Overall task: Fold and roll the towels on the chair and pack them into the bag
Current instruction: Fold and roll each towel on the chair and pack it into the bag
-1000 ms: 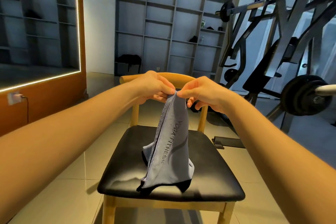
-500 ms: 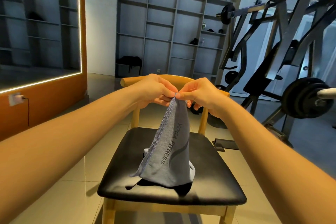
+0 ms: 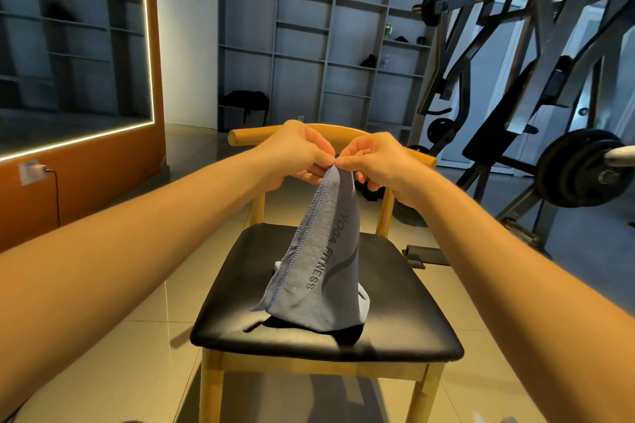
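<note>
A grey towel printed "YOGA FITNESS" hangs in a narrow drape over the black seat of a wooden chair. My left hand and my right hand pinch its top corner together, fingertips almost touching, just in front of the chair's backrest. The towel's lower end hovers at the seat, above a dark fabric piece and a paler fold lying there. No bag shows in this view.
A weight machine with plates stands close on the right. Grey shelving lines the back wall. A lit mirror in an orange frame fills the left. Tiled floor surrounds the chair.
The towel has been lifted higher. Its lower edge has risen off the seat, and its left stitched edge has spread outward. Both hands stay pinched together at the top.
</note>
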Available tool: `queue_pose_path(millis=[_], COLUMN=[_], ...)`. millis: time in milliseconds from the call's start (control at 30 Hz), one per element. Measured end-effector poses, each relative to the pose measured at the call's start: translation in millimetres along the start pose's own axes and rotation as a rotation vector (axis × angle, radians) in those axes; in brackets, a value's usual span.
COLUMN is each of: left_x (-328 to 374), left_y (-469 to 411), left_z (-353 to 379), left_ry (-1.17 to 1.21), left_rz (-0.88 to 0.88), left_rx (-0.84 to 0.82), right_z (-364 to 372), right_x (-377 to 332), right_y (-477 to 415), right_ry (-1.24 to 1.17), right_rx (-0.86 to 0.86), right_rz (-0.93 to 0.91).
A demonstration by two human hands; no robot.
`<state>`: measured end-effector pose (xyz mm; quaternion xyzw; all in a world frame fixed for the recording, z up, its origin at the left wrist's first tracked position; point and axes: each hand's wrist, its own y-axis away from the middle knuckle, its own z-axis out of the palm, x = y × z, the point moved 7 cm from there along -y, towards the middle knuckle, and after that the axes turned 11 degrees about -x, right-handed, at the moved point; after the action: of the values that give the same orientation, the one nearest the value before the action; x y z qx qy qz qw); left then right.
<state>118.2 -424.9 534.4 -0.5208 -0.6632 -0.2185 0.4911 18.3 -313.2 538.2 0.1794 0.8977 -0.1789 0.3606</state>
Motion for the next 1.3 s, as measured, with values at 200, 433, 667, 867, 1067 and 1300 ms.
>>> queue_pose_path(millis=[200, 433, 667, 867, 1067, 1300], left_x=[-6.8, -15.7, -26.1, -84.7, -147.7, -178.1], left_y=[4.6, 3.0, 7.2, 35.8, 62.9, 92.6], left_z=[1.6, -4.1, 2.7, 12.9, 24.3, 28.8], left_ry=[0.05, 0.034, 0.008, 0.002, -0.154, -0.307], left_rz=[-0.002, 0.031, 0.036, -0.042, -0.056, 0.162], left_rx=[0.041, 0.079, 0.055, 0.03, -0.003, 0.187], right_z=[8.7, 13.7, 16.5, 7.1, 3.6, -1.7], right_x=[5.7, 4.8, 5.5, 16.5, 25.3, 41.7], right_y=[-4.9, -4.9, -8.1, -15.4, -21.3, -21.6], right_ry=[0.009, -0.04, 0.059, -0.081, -0.15, -0.132], right_rx=[-0.02, -0.026, -0.039, 0.069, 0.144, 0.276], right_rz=[0.02, -0.012, 0.004, 0.051, 0.084, 0.132])
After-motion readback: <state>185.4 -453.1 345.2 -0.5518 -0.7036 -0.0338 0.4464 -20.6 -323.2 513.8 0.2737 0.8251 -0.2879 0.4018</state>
